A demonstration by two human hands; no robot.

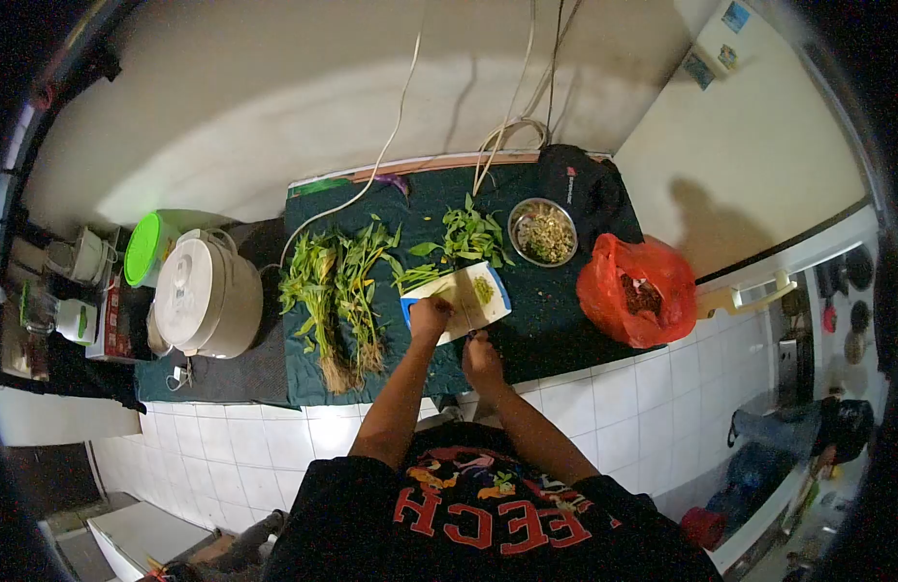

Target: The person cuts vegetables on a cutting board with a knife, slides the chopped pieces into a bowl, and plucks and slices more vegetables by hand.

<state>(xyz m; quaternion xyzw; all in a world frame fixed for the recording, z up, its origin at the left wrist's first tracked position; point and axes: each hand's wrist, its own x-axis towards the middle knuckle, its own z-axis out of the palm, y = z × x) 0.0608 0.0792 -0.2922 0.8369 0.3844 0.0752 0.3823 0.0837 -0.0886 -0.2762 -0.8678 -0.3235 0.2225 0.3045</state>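
Note:
A white cutting board (493, 308) with blue edges lies near the front middle of the dark green tablecloth. My left hand (431, 318) rests on its left side, fingers curled around green stems that are mostly hidden beneath them. At the board's front edge my right hand (482, 361) grips a knife, whose small blade is hard to make out. Chopped green pieces (483, 290) lie on the board to the right of my left hand. More cut stems (422, 277) sit by its far left corner, and a pile of picked leaves (471, 236) is behind it.
Rooted bunches of leafy greens (318, 310) lie left. A metal bowl (543, 232) of chopped food, a red plastic bag (635, 291) and a black bag (580, 189) stand right. Farther left is a rice cooker (207, 293). A purple eggplant (395, 184) and cables are at the back.

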